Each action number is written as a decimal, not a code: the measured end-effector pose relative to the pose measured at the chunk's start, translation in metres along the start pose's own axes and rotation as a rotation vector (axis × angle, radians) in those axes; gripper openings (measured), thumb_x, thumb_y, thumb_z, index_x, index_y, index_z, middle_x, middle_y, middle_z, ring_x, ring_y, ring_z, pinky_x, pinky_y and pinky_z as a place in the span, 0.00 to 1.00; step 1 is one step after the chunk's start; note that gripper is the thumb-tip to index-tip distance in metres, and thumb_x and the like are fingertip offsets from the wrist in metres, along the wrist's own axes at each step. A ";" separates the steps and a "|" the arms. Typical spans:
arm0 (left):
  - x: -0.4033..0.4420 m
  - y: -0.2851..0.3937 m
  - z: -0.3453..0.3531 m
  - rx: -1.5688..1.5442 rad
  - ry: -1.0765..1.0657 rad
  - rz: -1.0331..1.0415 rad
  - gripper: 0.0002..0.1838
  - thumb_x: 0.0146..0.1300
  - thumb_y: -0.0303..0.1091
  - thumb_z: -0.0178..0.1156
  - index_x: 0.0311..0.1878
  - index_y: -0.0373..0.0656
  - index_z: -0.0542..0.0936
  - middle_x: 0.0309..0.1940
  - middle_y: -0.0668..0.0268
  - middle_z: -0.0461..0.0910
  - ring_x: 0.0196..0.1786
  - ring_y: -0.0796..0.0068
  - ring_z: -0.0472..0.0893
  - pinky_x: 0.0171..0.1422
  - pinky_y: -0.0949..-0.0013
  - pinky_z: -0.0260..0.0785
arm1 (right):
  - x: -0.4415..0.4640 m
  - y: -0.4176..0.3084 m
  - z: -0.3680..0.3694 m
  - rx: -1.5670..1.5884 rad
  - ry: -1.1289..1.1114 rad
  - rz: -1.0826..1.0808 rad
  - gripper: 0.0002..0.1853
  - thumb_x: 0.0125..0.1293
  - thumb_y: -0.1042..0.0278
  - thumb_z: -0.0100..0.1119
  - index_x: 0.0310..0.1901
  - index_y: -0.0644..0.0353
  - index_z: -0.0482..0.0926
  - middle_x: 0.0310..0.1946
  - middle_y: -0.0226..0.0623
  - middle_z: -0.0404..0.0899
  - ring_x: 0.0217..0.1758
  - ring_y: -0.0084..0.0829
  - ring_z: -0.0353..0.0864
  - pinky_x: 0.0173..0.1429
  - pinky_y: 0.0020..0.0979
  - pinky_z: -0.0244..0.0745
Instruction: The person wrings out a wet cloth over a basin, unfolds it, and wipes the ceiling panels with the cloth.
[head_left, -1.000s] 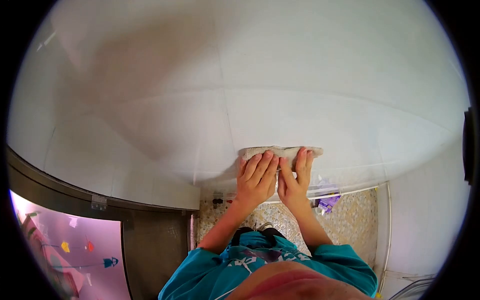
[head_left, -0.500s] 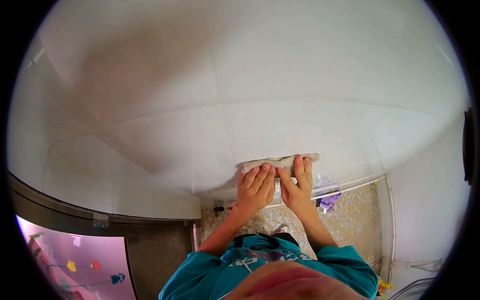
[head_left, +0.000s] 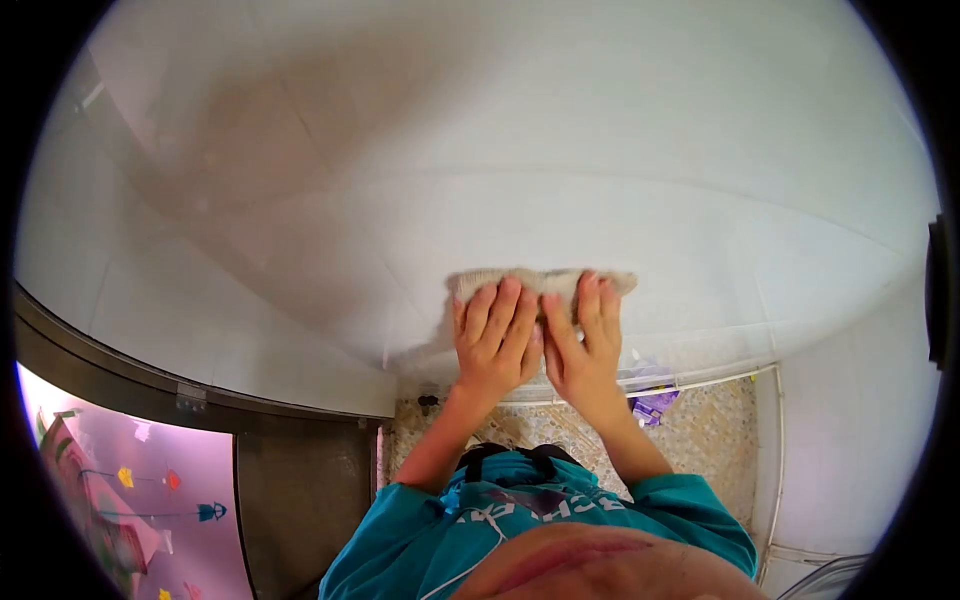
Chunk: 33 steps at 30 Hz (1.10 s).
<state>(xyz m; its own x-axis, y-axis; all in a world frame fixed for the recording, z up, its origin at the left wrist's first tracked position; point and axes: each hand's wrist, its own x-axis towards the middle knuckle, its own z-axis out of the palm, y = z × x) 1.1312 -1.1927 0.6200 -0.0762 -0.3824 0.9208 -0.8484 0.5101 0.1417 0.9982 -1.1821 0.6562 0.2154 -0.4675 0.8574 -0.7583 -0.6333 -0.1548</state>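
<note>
A beige, wrinkled cloth (head_left: 545, 284) lies stretched sideways against the white tiled wall (head_left: 600, 220) in front of me. My left hand (head_left: 493, 335) holds its left part, the fingers pointing up and pressed over the fabric. On the right part, my right hand (head_left: 585, 345) grips the cloth in the same way, with the thumb beside my left hand. The cloth's upper edge and both ends show past my fingers; its lower part is hidden behind my hands.
Below the wall, a white pipe (head_left: 700, 378) runs along it above the speckled floor (head_left: 715, 430). A purple packet (head_left: 655, 404) lies near the pipe. At lower left are a dark door frame (head_left: 300, 500) and a pink decorated surface (head_left: 150, 500).
Both hands have slid the cloth upward along the wall, and its left end sits a little further left. The view has shifted slightly.
</note>
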 end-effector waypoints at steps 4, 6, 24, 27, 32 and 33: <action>0.043 0.009 -0.008 0.046 0.012 0.088 0.24 0.66 0.37 0.46 0.62 0.34 0.71 0.68 0.47 0.62 0.74 0.45 0.55 0.76 0.45 0.35 | 0.037 0.000 -0.020 -0.071 0.084 -0.031 0.23 0.55 0.70 0.64 0.55 0.53 0.80 0.65 0.49 0.66 0.64 0.50 0.67 0.64 0.47 0.64; 0.041 0.011 -0.006 0.007 0.047 0.004 0.21 0.63 0.36 0.50 0.58 0.41 0.77 0.65 0.60 0.70 0.72 0.57 0.61 0.77 0.49 0.39 | 0.036 0.002 -0.022 -0.087 0.072 -0.031 0.23 0.55 0.69 0.64 0.55 0.52 0.80 0.66 0.49 0.65 0.67 0.50 0.65 0.66 0.46 0.62; 0.066 0.004 -0.027 0.041 -0.003 0.012 0.22 0.62 0.36 0.50 0.59 0.43 0.77 0.65 0.63 0.70 0.71 0.61 0.61 0.77 0.51 0.39 | 0.061 -0.011 -0.029 0.006 0.049 -0.020 0.25 0.54 0.75 0.61 0.56 0.53 0.79 0.66 0.49 0.66 0.69 0.52 0.63 0.68 0.47 0.59; 0.060 -0.002 -0.023 0.077 -0.006 0.063 0.23 0.64 0.36 0.49 0.61 0.39 0.74 0.67 0.58 0.66 0.72 0.54 0.58 0.77 0.48 0.39 | 0.057 -0.011 -0.022 -0.001 0.079 -0.013 0.26 0.53 0.77 0.59 0.57 0.52 0.79 0.66 0.51 0.65 0.70 0.53 0.61 0.69 0.48 0.56; -0.021 -0.027 -0.006 0.141 -0.066 0.139 0.23 0.61 0.37 0.52 0.57 0.35 0.75 0.64 0.54 0.68 0.71 0.50 0.59 0.75 0.45 0.42 | -0.018 -0.006 0.022 -0.038 0.002 -0.015 0.23 0.53 0.73 0.62 0.54 0.51 0.80 0.64 0.49 0.66 0.56 0.52 0.69 0.58 0.49 0.67; -0.045 -0.032 -0.001 0.142 -0.067 0.138 0.23 0.61 0.37 0.52 0.57 0.35 0.75 0.64 0.54 0.68 0.71 0.50 0.59 0.75 0.45 0.42 | -0.039 -0.006 0.038 -0.039 -0.002 -0.013 0.23 0.53 0.71 0.63 0.54 0.51 0.80 0.64 0.48 0.66 0.56 0.51 0.69 0.57 0.49 0.67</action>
<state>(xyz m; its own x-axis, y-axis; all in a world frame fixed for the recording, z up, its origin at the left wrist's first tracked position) 1.1625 -1.1910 0.5747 -0.2269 -0.3691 0.9013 -0.8924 0.4493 -0.0407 1.0181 -1.1833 0.6047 0.2265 -0.4608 0.8581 -0.7787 -0.6148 -0.1246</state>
